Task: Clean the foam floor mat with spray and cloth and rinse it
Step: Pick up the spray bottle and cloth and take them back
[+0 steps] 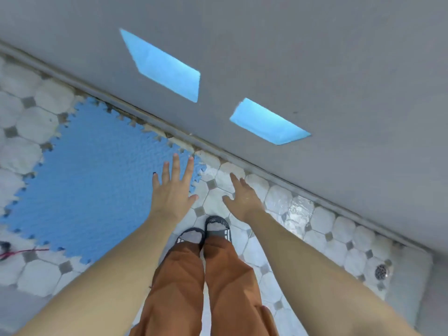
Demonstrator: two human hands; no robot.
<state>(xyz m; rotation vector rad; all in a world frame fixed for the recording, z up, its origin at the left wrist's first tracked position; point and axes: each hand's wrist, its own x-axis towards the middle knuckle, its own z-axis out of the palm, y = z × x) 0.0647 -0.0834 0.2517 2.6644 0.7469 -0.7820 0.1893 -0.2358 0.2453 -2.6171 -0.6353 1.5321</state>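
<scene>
Tiled floor (286,197) carries the blue foam mat (92,185) beneath the spread, empty left hand (173,192); the right hand (243,197), fingers relaxed, holds nothing beside it.

- A floor (278,197) of white eight-sided tiles with small grey squares between them was seen, bounded by a grey wall.
- A blue foam mat (92,185) with toothed edges was laid flat on the tiles, one edge close against the foot of the wall.
- Wet, shiny patches were seen on the tiles near the wall.
- A round metal drain (381,272) was set in the floor at the right.
- Two dark sandals (204,230) were planted on the tiles just beside the mat.
- A red cord (23,252) was lying at the left edge.
</scene>
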